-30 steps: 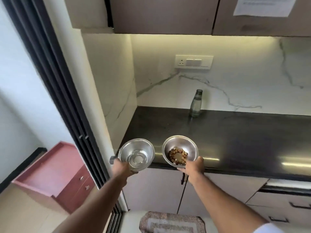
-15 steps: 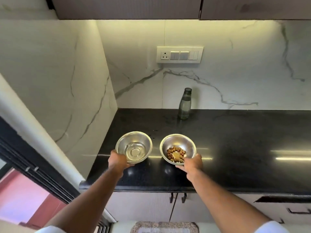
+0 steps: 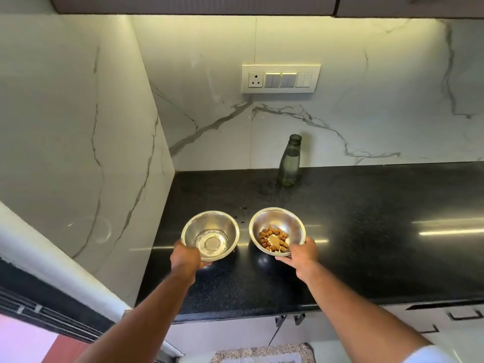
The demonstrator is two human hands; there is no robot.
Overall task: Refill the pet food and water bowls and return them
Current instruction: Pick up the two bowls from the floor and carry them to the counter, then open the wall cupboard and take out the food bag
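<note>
Two steel bowls hang just above the black counter [image 3: 366, 244]. My left hand [image 3: 186, 258] grips the near rim of the water bowl [image 3: 210, 231], which holds a little clear water at the bottom. My right hand [image 3: 301, 255] grips the near rim of the food bowl [image 3: 277, 224], which has a thin ring of brown kibble in its base. The bowls are side by side, a small gap between them. A capped grey bottle [image 3: 289, 161] stands upright at the back of the counter by the marble wall.
A marble side wall [image 3: 78, 153] closes the counter's left end. A switch panel [image 3: 280, 78] sits on the back wall, dark cabinets overhead. Drawers with handles [image 3: 463, 314] are below the counter at right, and a mat [image 3: 262, 353] lies on the floor.
I have stepped closer to the counter and the view has tilted down. Both bowls, held the same way, now hang further in over the counter.
</note>
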